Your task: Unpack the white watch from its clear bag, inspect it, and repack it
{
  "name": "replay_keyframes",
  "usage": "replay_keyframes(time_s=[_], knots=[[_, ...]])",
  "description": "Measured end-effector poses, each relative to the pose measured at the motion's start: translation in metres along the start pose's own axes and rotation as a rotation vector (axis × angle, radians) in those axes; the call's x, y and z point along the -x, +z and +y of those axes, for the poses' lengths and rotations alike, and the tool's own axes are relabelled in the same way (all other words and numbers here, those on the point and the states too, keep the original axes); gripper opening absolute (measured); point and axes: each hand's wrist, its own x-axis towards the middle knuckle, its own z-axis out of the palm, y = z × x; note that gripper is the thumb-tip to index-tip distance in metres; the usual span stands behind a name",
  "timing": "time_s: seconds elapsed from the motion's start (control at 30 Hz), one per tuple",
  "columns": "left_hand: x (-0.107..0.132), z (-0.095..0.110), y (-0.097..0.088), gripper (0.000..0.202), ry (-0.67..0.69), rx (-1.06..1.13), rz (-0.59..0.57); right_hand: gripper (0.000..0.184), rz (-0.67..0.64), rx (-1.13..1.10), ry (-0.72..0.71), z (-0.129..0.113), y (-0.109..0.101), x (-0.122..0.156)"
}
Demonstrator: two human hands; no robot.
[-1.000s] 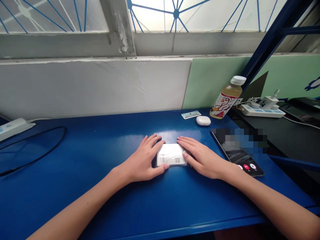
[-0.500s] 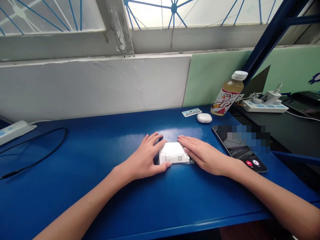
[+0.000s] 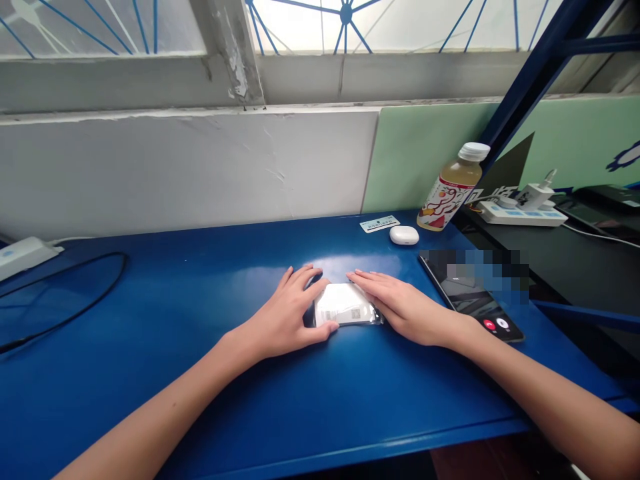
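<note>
A small white packet (image 3: 345, 307) in clear plastic, with a printed label, lies flat on the blue table (image 3: 200, 373). My left hand (image 3: 287, 316) lies on the packet's left end, fingers stretched out and thumb along its near edge. My right hand (image 3: 400, 303) rests flat against the packet's right end, fingers straight and together. Neither hand lifts the packet; both press or steady it on the table.
A phone (image 3: 473, 297) with a call screen lies just right of my right hand. Behind it stand a white earbud case (image 3: 404, 235), a small card (image 3: 379, 223) and a drink bottle (image 3: 451, 189). A power strip (image 3: 520, 212) sits at the right, a black cable (image 3: 75, 300) and another strip (image 3: 23, 253) at the left.
Both hands stay on the packet. My right hand has slid slightly off its top toward the right end, and the view has shifted a little.
</note>
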Motion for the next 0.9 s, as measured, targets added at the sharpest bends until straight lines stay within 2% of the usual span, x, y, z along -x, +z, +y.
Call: replay_keyframes(time_s=[0.9], knots=[[-0.0007,0.0002,-0.0008,0.067,0.017,-0.072,-0.021,0.055,-0.087,-0.039,0.074,0.0026,-0.0049,-0.0005]])
